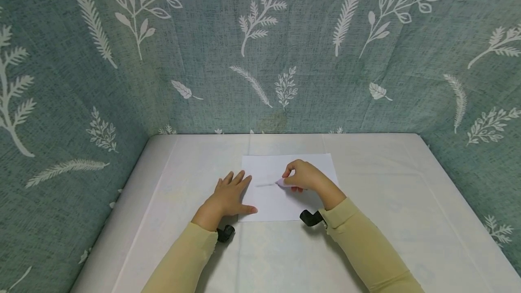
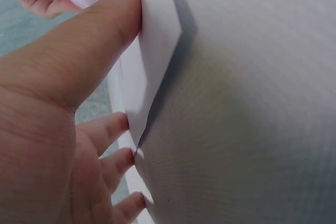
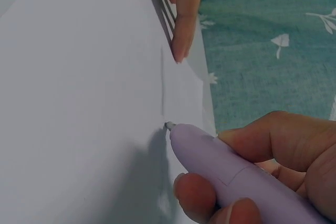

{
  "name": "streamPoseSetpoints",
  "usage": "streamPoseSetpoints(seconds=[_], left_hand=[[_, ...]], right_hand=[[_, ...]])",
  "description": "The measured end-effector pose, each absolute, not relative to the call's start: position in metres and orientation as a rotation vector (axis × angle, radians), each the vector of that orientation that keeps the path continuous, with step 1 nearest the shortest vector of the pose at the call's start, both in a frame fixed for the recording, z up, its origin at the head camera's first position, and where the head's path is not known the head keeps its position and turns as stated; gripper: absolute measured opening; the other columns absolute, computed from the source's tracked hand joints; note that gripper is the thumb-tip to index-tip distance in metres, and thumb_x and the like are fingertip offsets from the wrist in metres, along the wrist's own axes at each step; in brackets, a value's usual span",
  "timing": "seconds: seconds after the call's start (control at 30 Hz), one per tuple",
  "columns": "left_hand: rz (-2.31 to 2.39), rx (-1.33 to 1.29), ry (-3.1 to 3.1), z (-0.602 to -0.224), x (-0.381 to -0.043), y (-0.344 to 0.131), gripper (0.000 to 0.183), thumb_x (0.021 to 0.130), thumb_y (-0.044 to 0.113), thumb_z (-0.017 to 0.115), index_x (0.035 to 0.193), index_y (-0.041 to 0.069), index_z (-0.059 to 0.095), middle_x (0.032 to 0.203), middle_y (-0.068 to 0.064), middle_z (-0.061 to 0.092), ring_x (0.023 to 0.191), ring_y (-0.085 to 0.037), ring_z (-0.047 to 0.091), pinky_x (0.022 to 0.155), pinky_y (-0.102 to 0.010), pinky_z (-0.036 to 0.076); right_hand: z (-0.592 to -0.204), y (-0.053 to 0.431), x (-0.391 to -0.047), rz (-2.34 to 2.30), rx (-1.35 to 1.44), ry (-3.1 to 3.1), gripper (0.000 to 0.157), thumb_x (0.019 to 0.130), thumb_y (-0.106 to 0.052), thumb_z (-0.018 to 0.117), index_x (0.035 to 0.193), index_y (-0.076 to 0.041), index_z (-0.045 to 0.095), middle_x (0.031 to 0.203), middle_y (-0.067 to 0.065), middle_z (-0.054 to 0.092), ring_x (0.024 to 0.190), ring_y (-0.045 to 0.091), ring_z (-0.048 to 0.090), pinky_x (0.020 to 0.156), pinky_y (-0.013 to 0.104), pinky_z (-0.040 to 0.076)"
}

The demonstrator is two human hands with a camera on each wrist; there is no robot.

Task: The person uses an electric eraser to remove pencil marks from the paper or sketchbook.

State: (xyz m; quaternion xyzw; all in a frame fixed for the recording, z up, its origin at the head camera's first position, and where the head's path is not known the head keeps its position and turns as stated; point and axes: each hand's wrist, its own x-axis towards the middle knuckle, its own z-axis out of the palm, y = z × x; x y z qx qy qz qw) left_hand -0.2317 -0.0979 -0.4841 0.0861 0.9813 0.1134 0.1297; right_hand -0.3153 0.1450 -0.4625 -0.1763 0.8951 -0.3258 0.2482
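A sheet of white paper (image 1: pixel 264 207) lies on the table, with a thin grey line (image 1: pixel 265 185) running across its middle. My right hand (image 1: pixel 307 177) grips a thick lilac pen (image 3: pixel 231 177) between thumb and fingers. Its small metal tip (image 3: pixel 169 125) is right at the paper, near the right end of the line. My left hand (image 1: pixel 228 198) rests with fingers spread at the sheet's left edge, the thumb (image 2: pixel 118 14) on the paper. In the left wrist view, the near corner of the sheet casts a narrow shadow on the cloth.
A white cloth covers the table (image 1: pixel 183 162). Green curtains (image 1: pixel 211 21) with white leaf prints hang behind it and along both sides. Black wrist cameras, the left (image 1: pixel 225 233) and the right (image 1: pixel 311 217), stick out from the sleeves close over the cloth.
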Motion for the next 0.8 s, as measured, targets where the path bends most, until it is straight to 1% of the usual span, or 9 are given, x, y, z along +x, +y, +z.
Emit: streamPoseSetpoints(seconds=[0.27, 0.67, 0.8], left_hand=[[0.336, 0.252, 2.849, -0.4840, -0.2323, -0.0979, 0.102, 0.066, 0.067, 0.066, 0.147, 0.021, 0.025, 0.154, -0.007, 0.013, 0.139, -0.037, 0.005, 0.107, -0.059, 0.007], [0.328, 0.239, 2.848, -0.4845, -0.2338, -0.0970, 0.102, 0.066, 0.068, 0.066, 0.147, 0.022, 0.025, 0.154, -0.007, 0.013, 0.139, -0.037, 0.005, 0.107, -0.058, 0.007], [0.313, 0.226, 2.840, -0.4842, -0.2339, -0.0964, 0.103, 0.065, 0.069, 0.065, 0.147, 0.023, 0.025, 0.154, -0.006, 0.013, 0.139, -0.036, 0.005, 0.107, -0.058, 0.007]], right_hand=[[-0.4615, 0.1452, -0.3161, -0.890, -0.489, 2.415, 0.011, 0.082, -0.026, 0.069, 0.085, -0.016, 0.066, 0.062, 0.006, 0.065, 0.049, 0.021, 0.058, 0.048, 0.032, 0.048], [-0.4586, 0.1443, -0.3166, -0.886, -0.477, 2.431, 0.009, 0.083, -0.024, 0.068, 0.086, -0.016, 0.065, 0.062, 0.007, 0.064, 0.049, 0.020, 0.058, 0.047, 0.032, 0.047], [-0.4576, 0.1427, -0.3153, -0.887, -0.492, 2.409, 0.011, 0.082, -0.025, 0.069, 0.086, -0.015, 0.066, 0.063, 0.007, 0.065, 0.050, 0.020, 0.058, 0.048, 0.032, 0.048]])
